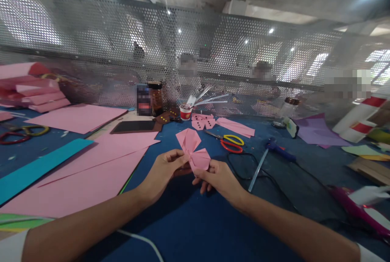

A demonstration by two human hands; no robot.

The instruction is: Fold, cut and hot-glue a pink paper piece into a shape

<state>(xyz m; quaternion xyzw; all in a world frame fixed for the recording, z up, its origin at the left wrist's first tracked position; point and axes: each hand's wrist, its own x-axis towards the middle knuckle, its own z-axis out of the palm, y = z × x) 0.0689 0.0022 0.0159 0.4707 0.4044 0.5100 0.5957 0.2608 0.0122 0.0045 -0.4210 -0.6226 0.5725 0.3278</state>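
Pink folded paper piece is held up in front of the person, above the near part of the blue tabletop, between both hands; one lobe points up and away, the other toward the right hand. Left hand: thumb and forefinger pinch the gathered middle, where the creases meet, with the other fingers curled behind. Right hand: thumb lies on the lower edge of the paper, fingers bent beneath and slightly apart; how firmly they press cannot be told. Handling, as judged: very light, stiff enough along the creases to hold its form, but soft across the open lobes, which would dent or crumple under a squeeze. Matte surface, unlikely to slip much. Best hold is the pleated middle, where the layers stack; the outer rims suit only a light touch, since pulling on them could open the folds or tear the narrow part. Whether glue secures the centre cannot be seen. Beyond the hands lie scissors with one red and one yellow handle, pink strips and a dotted pink piece; a blue glue gun rests to the right, pink sheets to the left.
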